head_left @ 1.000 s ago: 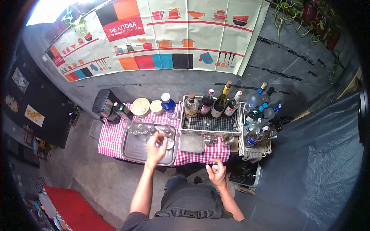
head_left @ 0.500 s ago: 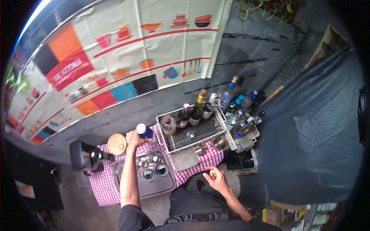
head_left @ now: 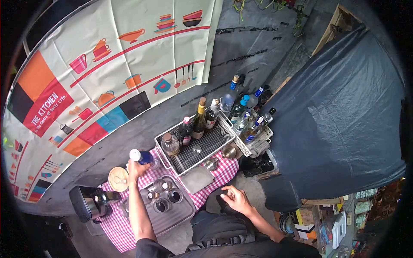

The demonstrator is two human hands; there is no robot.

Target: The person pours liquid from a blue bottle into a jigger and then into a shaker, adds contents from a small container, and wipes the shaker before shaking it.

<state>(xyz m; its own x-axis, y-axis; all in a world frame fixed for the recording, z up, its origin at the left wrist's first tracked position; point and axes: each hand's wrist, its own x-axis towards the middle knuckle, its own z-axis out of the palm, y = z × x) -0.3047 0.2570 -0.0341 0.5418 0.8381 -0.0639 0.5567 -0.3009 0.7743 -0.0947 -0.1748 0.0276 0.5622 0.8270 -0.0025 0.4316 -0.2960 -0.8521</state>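
Observation:
My left hand point(head_left: 135, 169) is wrapped around a dark blue bottle with a white cap point(head_left: 145, 158), held tilted beyond the far edge of a grey tray point(head_left: 180, 216). In the tray stand several cups and glasses, among them a glass with dark contents point(head_left: 161, 205) and another dark-filled glass point(head_left: 175, 196). A round wooden lid point(head_left: 118, 179) lies left of that hand. Over my lap hovers my right hand point(head_left: 236, 200), holding nothing, its fingers loosely bent and apart, near the red checked cloth point(head_left: 221, 174).
A white wire-bottomed basket point(head_left: 183, 162) holds several bottles. Beside it, a second white basket point(head_left: 246, 148) is packed with more bottles. Metal cups point(head_left: 229, 151) sit near its front. A black appliance point(head_left: 88, 202) stands at left; dark plastic sheeting point(head_left: 335, 129) hangs at right.
The view has swung to the right, so the scene sits further left. The blue bottle stays in my left hand, leaning more sideways. My right hand has hardly moved.

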